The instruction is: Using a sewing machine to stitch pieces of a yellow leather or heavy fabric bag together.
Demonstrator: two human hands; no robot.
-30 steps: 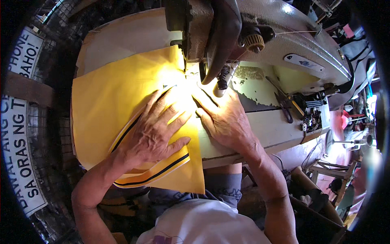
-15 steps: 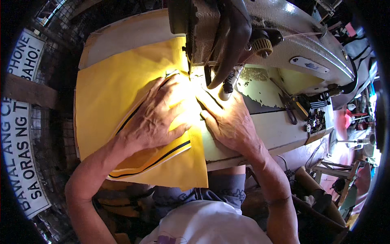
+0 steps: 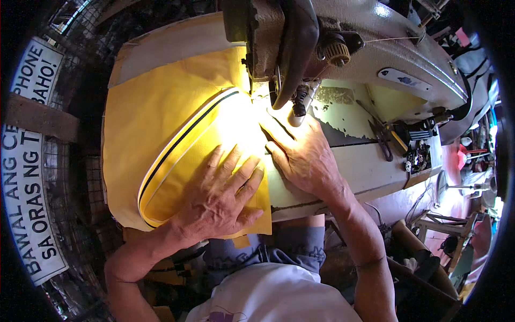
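A yellow fabric panel (image 3: 145,107) lies on the bed of a sewing machine (image 3: 348,32). A looping yellow strip with black and white lines (image 3: 177,140) curves across it and runs toward the needle area. My left hand (image 3: 220,193) rests palm down on the yellow cloth near its front edge, fingers spread, gripping nothing. Beside the presser foot, my right hand (image 3: 306,155) lies flat at the cloth's right edge, thumb apart from the outstretched fingers. Strong lamp glare washes out the stitching spot and the right fingertips.
Scissors (image 3: 382,140) and a yellow-and-black cutter (image 3: 398,140) lie on the machine table (image 3: 354,174), with bobbins (image 3: 417,160) in a small tray. Signs (image 3: 32,204) hang on wire mesh at left. A wooden stool (image 3: 445,228) stands at lower right.
My left hand has slid back from near the needle toward me, uncovering the striped strip, whose loop now bulges to the left. The right hand stays almost in place.
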